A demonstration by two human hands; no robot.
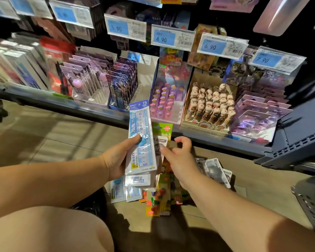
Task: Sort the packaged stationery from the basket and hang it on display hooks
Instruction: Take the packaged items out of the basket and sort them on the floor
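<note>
Right of the ruler pack (pixel 141 135): grey pack (pixel 160 144), likely next.
Ruler pack's long axis upright, left grip (pixel 116 157) clamped on it; right grip (pixel 178 153) nearer, touching grey pack, pinch not discernible.

The blue-and-white ruler packet (pixel 141 137) is printed card under clear, glossy plastic film that catches the light. The colourful packets (pixel 158 199) lying on the floor show the same shiny wrap. The blue-and-white price tags (pixel 173 36) are matt paper behind glossy clear plastic. The bear-pen display box (pixel 204 128) looks like matt printed cardboard. The beige floor (pixel 62 139) is smooth with a dull sheen. The dark perforated basket (pixel 311 202) looks like matt plastic.
</note>
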